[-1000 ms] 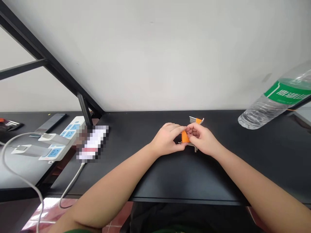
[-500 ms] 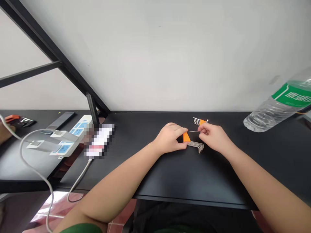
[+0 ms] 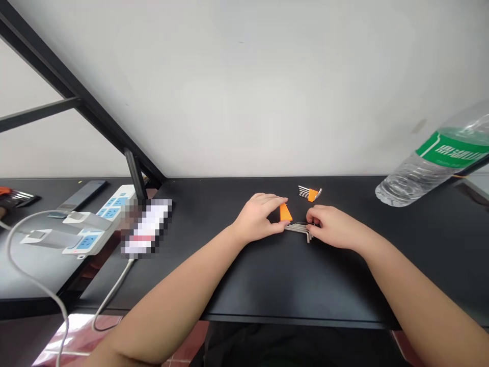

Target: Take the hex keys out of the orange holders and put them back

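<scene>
My left hand [image 3: 262,218] grips an orange holder [image 3: 284,212] between thumb and fingers, on the black table. Several bent metal hex keys [image 3: 298,229] stick out of the holder to the right. My right hand [image 3: 328,224] is closed in a pinch on a thin hex key, beside the bent ends of the others; its fingertips partly hide them. Behind my right hand lies a second orange holder [image 3: 313,194] with several metal keys pointing left.
A water bottle with a green label [image 3: 451,149] is at the right. At the left are a phone with a blurred screen [image 3: 148,227], a white power strip [image 3: 110,211] with chargers, a white cable and a black metal frame [image 3: 135,173].
My right hand has moved down and left with the thin key, to the other keys' bent ends. The second orange holder now shows fully. The view has shifted slightly.
</scene>
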Available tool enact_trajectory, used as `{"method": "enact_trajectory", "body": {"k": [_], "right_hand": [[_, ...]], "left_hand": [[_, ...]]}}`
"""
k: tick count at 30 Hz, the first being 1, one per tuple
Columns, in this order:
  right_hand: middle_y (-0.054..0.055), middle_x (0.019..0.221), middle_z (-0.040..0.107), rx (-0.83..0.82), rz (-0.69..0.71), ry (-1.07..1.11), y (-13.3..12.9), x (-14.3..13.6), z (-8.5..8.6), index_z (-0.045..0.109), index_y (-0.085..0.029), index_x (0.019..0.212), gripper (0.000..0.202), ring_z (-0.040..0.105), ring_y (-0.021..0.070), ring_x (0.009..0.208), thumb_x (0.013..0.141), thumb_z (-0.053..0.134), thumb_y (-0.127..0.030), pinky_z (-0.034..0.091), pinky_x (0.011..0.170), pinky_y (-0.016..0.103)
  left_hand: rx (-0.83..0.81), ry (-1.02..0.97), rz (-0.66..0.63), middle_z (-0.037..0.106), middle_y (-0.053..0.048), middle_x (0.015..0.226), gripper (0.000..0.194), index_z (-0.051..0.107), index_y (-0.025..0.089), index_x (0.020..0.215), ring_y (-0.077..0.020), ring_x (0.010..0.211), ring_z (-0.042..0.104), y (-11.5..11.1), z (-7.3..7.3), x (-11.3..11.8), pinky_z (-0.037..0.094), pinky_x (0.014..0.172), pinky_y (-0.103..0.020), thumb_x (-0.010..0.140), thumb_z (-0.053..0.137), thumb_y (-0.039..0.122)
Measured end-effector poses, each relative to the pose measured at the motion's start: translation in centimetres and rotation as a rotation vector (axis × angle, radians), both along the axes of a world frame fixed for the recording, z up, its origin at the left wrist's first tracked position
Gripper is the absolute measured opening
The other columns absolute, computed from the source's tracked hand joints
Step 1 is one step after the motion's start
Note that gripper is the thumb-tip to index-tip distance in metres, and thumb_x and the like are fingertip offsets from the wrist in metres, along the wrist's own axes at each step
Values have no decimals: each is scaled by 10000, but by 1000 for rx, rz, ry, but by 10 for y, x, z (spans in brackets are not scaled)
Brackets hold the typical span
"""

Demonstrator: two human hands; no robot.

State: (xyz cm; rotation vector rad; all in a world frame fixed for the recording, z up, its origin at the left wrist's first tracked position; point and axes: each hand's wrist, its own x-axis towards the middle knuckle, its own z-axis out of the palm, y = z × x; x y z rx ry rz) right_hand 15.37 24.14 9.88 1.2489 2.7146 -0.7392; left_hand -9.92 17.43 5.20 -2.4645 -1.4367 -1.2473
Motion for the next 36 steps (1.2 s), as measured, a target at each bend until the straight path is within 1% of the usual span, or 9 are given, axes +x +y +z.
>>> {"method": "enact_trajectory", "body": {"k": [6, 9, 12, 14, 18, 23, 28, 32, 36], "right_hand": [[6, 833, 659, -74, -4, 104, -1, -1, 1, 621, -232, 821, 97, 608, 173, 736, 883, 552, -261, 450, 626, 309], [-4, 818, 659, -201, -95, 331, 0, -7, -4, 648, -243, 951, 106, 610, 165, 707, 929, 581, -322, 483, 644, 312], [15, 967, 692, -391, -159, 629, -3, -16, -11, 646, -252, 1120, 226, 655, 170, 778, 948, 626, -398, 547, 717, 330], [28, 1016, 694, -446, -166, 762, -5, -22, -15, 653, -237, 1095, 214, 678, 180, 852, 943, 652, -387, 568, 782, 343], [23, 880, 688, -457, -195, 832, -7, -27, -17, 670, -205, 992, 174, 668, 173, 792, 923, 677, -365, 566, 760, 335], [21, 884, 701, -392, -248, 742, -3, -22, -12, 702, -201, 1025, 194, 644, 163, 748, 852, 664, -282, 541, 723, 319], [12, 815, 710, -163, -277, 366, 11, -2, -6, 744, -215, 958, 214, 627, 175, 710, 804, 598, -246, 493, 680, 311], [18, 873, 724, -47, -149, 112, 18, 9, -3, 760, -241, 942, 230, 648, 188, 756, 824, 563, -230, 479, 689, 314], [22, 895, 704, -22, -18, 39, 10, 6, 3, 735, -247, 929, 218, 641, 184, 787, 853, 532, -219, 468, 695, 310]], "left_hand": [[16, -4, 10, 769, -51, 1185, 541, 618, 240, 1317, -212, 1113, 729, 1, -1, -1, 563, 1001, -393, 841, 792, 432], [69, 14, -24, 768, -60, 1180, 555, 602, 234, 1340, -216, 1125, 726, 0, 1, 4, 565, 993, -393, 853, 769, 442], [106, 41, -60, 760, -68, 1206, 560, 583, 234, 1364, -217, 1148, 718, -1, 3, 11, 564, 996, -394, 861, 744, 421], [102, 50, -73, 755, -68, 1225, 557, 574, 242, 1377, -213, 1154, 715, -1, 4, 15, 562, 1007, -395, 867, 726, 405], [78, 50, -78, 763, -66, 1199, 540, 587, 247, 1363, -214, 1140, 720, -2, 6, 16, 559, 1015, -398, 867, 718, 417], [31, 100, -81, 761, -69, 1178, 499, 608, 231, 1345, -201, 1121, 721, -3, 9, 17, 548, 1003, -390, 892, 692, 421], [-84, 146, -50, 774, -59, 1156, 457, 645, 240, 1316, -200, 1048, 736, -2, 7, 7, 535, 1005, -405, 898, 689, 422], [-136, 105, -47, 787, -39, 1077, 488, 668, 252, 1302, -186, 983, 745, -1, 2, -4, 537, 1007, -394, 861, 737, 448], [-141, 62, -22, 784, -28, 1005, 514, 661, 253, 1313, -191, 966, 745, 0, 0, -7, 547, 982, -388, 848, 758, 453]]}}
